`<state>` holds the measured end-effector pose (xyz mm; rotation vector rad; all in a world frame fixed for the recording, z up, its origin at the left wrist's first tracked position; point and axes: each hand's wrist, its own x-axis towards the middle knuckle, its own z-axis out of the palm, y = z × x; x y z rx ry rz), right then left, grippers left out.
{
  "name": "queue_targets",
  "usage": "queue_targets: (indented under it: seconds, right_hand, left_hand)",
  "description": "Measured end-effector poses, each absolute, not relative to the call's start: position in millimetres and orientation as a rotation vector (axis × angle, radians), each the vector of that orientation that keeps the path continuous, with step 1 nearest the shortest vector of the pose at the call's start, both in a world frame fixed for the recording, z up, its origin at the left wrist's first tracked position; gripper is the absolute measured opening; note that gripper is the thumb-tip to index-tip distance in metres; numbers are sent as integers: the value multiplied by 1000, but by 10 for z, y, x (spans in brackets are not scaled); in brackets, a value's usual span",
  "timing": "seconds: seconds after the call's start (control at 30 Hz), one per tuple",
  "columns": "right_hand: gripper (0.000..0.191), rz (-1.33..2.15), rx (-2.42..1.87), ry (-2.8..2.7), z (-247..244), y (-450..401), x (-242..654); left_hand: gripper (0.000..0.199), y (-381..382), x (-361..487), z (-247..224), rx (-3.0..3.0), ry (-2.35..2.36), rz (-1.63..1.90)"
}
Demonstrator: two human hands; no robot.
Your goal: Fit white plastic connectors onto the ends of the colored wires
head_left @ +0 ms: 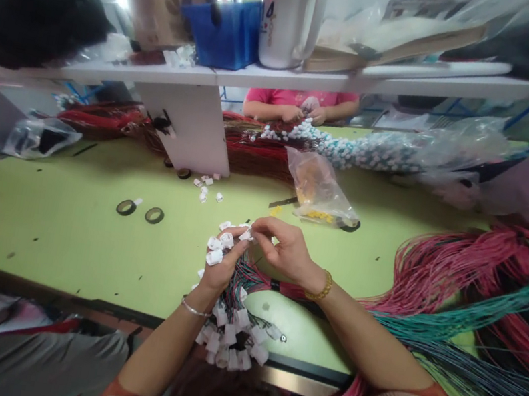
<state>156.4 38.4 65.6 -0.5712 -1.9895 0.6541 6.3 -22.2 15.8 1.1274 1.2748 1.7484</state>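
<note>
Both hands up over the yellow-green tabletop (pixel 69 240), nr its front edge. L hand (pixel 218 275) is closed round a cluster of small white plastic connectors (pixel 215 256), several poking out past the fingers. R hand (pixel 288 253) is right alongside, thumb & fingertips in a narrow pinch at the uppermost connector (tiny stuff, can't tell from here if it's plastic or wire btwn them). Thin dark, red and green wires (pixel 245 279) fan out below the hands, and a second clump of whitish boxy connectors (pixel 230 341) sits at the table's edge, just below the L wrist. Off to the R, a big heap of long pink-red wires (pixel 442 255) w/ a green wire bundle (pixel 473 314) running through it. Beyond the hands: a clear plastic bag w/ yellow-orange bits (pixel 316 190); farther L, a few loose white connectors (pixel 206 181) plus two black tape rolls (pixel 154 215). Across the bench, under the shelf (pixel 336 75), another person in a pink top (pixel 281 96), hands at white-tipped wires (pixel 354 149).
</note>
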Motion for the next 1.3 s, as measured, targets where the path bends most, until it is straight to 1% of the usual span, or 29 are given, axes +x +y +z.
queue_targets:
  seconds: [0.2,0.37,0.47,0.57,0.63,0.77,0.93,1.03,1.17,1.3]
  right_hand:
    - [11,598,-580,-2053,662,380,1587]
    - [9,586,-648,-2129,669,374,1587]
    - [3,720,-734,-2032,672,363,1567]
    - [4,825,-774,-1933,669,355,1549]
    - [3,738,-741,-1996,667,346,1548]
    - [10,547,-665,-2160,674,319,1564]
    - [11,556,-680,-2152,694,306,1565]
    - [11,477,-667,-2238,690,321,1559]
    - [19,339,-639,-2370,662,338,1563]
    - [29,372,-631,-2377,643,226,1520]
  left_hand:
    - [22,-237,15,172,1396,1341,1719]
    - [20,-232,14,181,1456,1407,1733]
    - [21,-223,35,190,1377,1403,1739]
    - [24,-207,56,180,1246,1340,1740]
    - [26,-197,63,162,1191,1318,1748]
    - [29,-189,49,123,1166,1353,1752]
    - [25,-206,14,134,1295,1389,1743]
    - [21,-214,8,157,1413,1385,1759]
    - [16,-216,28,171,1469,1403,1769]
    - [17,-228,45,136,1392,1475,1786]
